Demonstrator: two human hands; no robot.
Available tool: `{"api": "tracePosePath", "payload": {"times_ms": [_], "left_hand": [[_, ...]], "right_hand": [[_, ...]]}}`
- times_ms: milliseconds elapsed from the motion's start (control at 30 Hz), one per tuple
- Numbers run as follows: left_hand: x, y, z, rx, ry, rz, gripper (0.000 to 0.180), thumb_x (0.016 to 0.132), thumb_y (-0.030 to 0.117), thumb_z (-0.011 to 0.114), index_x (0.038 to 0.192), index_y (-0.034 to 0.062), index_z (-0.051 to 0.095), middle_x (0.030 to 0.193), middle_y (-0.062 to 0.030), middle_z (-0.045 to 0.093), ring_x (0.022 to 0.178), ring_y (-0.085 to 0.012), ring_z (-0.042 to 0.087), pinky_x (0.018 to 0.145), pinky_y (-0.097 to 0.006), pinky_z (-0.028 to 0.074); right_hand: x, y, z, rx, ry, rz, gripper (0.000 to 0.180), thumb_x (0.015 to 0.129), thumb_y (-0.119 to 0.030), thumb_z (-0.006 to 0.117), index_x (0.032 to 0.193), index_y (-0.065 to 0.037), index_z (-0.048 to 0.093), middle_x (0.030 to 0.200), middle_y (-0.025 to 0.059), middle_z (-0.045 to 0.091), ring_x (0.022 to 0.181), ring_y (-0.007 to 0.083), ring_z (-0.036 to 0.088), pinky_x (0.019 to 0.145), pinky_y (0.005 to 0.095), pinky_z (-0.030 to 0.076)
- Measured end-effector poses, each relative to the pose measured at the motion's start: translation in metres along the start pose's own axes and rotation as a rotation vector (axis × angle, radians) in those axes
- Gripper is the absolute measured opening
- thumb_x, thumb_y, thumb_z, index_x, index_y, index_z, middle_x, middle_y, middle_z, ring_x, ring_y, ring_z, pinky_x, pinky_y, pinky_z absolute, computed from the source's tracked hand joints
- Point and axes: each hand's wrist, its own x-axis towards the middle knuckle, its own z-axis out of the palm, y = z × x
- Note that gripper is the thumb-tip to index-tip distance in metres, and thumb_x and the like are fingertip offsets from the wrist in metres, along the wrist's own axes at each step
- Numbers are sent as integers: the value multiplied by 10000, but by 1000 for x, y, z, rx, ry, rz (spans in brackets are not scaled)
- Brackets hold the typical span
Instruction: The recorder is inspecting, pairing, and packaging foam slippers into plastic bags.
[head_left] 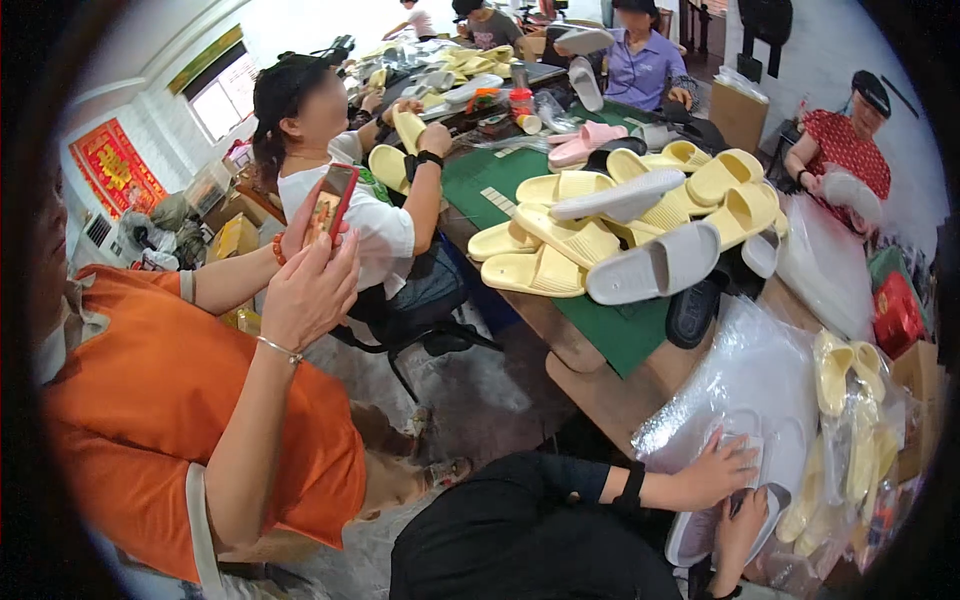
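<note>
Grey slippers (787,462) lie beneath and around both hands, clear plastic bags (745,370) just beyond. Fingers spread, the left hand (715,472) rests flat; the right hand (744,520) curls, its pinch unclear. Seemingly they're being arranged; next calls for steadying them. Long axes run away from the wrists, toe direction hidden.

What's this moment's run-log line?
left hand: spread on pale-grey moulded slippers; right hand: touching same slippers; nearby: clear plastic sheeting, pale-yellow slip-ons
</note>
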Motion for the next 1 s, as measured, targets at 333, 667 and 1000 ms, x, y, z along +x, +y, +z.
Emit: {"api": "tracePosePath", "payload": {"times_ms": [333,667,1000], "left_hand": [[-14,33,-23,-308,-8,318,319,797,151,538,1104,88,595,1361,-168,395,1326,-390,243,1070,-621,97],[1,-19,-68,-312,251,-114,665,838,43,490,1443,175,248,1468,-229,192,1340,-455,167,1051,-538,231],[-24,-36,-43,-497,3,-139,670,829,-123,358,1445,84,200,1494,-127,221,1317,-378,304,1079,-399,279]], "right_hand": [[36,56,77,146,386,100,414,908,-245,511,1222,23,476,1250,278,454,1206,395,387,1003,466,314],[81,3,38,493,562,139,517,887,-221,559,1278,77,397,1315,286,393,1240,430,337,1061,484,228],[96,15,71,273,690,250,523,912,-223,523,1294,102,374,1395,269,315,1315,393,257,1101,469,180]]}}
